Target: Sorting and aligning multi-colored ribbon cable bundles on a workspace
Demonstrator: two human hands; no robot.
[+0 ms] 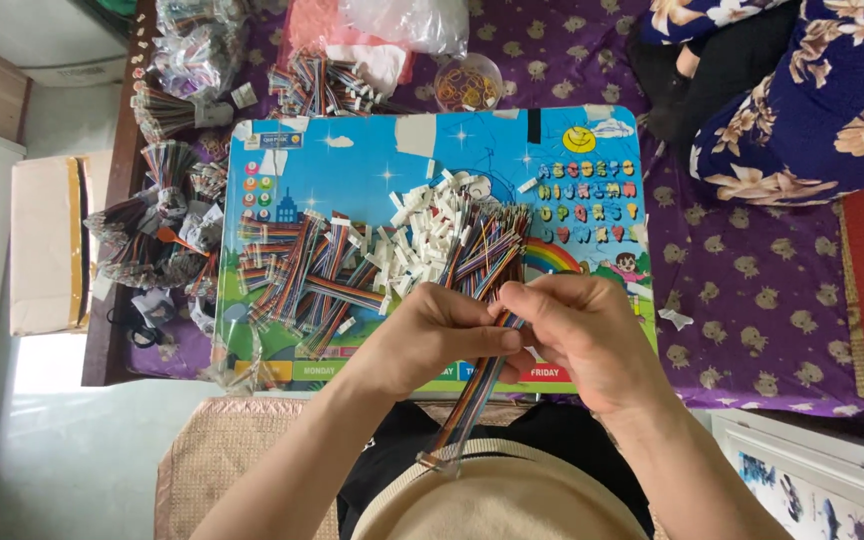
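While a bright children's play board (pixel 352 160) serves as our worktop across the purple patterned bedspread (pixel 752 290), we sit over a spread of multicoloured ribbon cables with white connectors (pixel 352 270) — the largest heap lies mid-board, with more bundles (pixel 152 230) stacked off its left edge. Nearer us, a fan of loose cables (pixel 487 250) reaches from the heap down to our hands. Our left hand (pixel 437 335) is closed around one rainbow-striped cable (pixel 472 410), and our right hand (pixel 582 335) pinches the same cable at its upper end, fingertips meeting just beside the left thumb. That cable hangs from our grip toward our lap, flat and striped, ending in a pale connector (pixel 439 460) just above a hat brim. We judge the step in hand to be sorting or straightening a single cable out of the pile — the next move would call for a firm pinch and a clean pull, so neighbouring strands do not drag along.
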